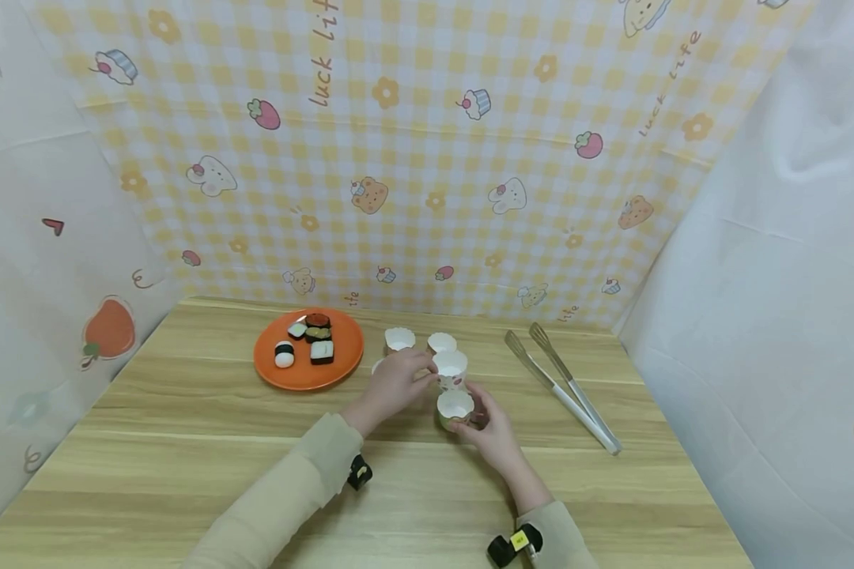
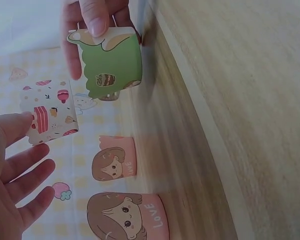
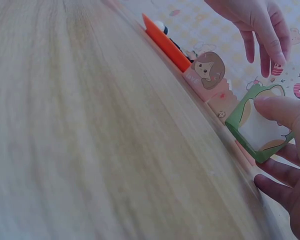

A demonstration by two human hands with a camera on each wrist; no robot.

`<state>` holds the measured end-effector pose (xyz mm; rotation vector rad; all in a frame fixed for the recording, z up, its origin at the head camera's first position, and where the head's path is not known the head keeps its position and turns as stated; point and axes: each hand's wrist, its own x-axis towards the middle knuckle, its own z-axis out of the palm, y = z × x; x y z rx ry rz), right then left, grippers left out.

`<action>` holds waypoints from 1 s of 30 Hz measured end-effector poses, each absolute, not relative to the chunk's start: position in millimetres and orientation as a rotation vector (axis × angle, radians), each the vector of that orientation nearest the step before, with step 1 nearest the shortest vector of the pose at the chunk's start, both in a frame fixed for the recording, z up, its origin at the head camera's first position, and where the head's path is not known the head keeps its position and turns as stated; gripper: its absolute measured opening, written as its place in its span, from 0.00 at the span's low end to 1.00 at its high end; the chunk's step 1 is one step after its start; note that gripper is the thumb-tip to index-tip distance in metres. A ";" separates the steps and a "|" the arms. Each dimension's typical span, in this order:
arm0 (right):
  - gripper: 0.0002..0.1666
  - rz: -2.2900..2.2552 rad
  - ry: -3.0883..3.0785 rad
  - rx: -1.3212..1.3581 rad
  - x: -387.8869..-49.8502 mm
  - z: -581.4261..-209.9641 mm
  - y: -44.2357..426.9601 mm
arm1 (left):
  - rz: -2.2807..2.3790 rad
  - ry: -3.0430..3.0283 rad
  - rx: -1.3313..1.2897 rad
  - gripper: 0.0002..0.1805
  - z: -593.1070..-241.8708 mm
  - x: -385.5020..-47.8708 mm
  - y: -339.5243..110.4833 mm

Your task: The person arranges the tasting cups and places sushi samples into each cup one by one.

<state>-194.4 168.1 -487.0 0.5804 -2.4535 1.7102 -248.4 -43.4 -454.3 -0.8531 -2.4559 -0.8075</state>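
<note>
My left hand [image 1: 398, 382] pinches the rim of a white paper baking cup [image 2: 50, 112] printed with cakes and sweets. That cup is off the table, its opening upward in the head view. Just in front of it, my right hand [image 1: 496, 433] grips a green paper baking cup [image 2: 112, 62] between thumb and fingers. The green cup looks slightly raised and tilted. Behind my hands stand a pink baking cup [image 2: 130, 217] with a girl's face and another pink cup [image 2: 114, 162]. In the head view, my left hand partly covers one more cup [image 1: 377, 367].
At the back left, an orange plate [image 1: 349, 352] holds several sushi pieces [image 1: 322, 352]. Metal tongs [image 1: 572, 399] lie spread on the right, their heads toward the back. A patterned cloth [image 1: 427, 166] hangs behind the wooden table [image 1: 185, 442], with white cloth on both sides.
</note>
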 end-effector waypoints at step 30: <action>0.41 1.773 -2.494 0.535 -191.1 -482.8 168.3 | -0.689 -2.612 -0.747 0.04 -470.2 -260.4 -43.4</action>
